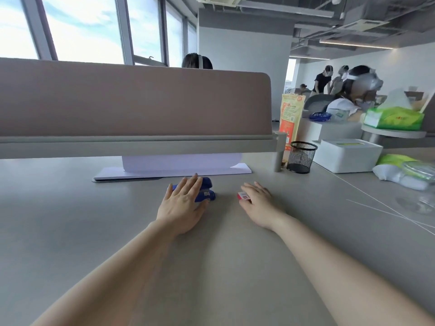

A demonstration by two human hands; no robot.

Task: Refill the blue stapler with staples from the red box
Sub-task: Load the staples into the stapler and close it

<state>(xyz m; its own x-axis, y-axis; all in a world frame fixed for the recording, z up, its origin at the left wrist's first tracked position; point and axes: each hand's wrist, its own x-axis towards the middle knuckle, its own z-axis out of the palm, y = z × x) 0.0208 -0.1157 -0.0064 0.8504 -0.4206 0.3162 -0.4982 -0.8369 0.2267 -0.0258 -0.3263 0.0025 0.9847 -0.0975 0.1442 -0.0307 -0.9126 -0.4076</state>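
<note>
My left hand [182,203] lies loosely over the stapler [205,193], my right hand [257,202] over the box [244,196]: I should grip both firmly before lifting.

Both forearms reach forward, left hand [182,204] flat with fingers spread, right hand [257,202] curled palm-down.

The blue stapler [204,193] is covered by the left hand [182,205] mid-table [70,220], near the far edge. The red box [244,196] is touched, perhaps gripped, by the right hand [259,203].
</note>
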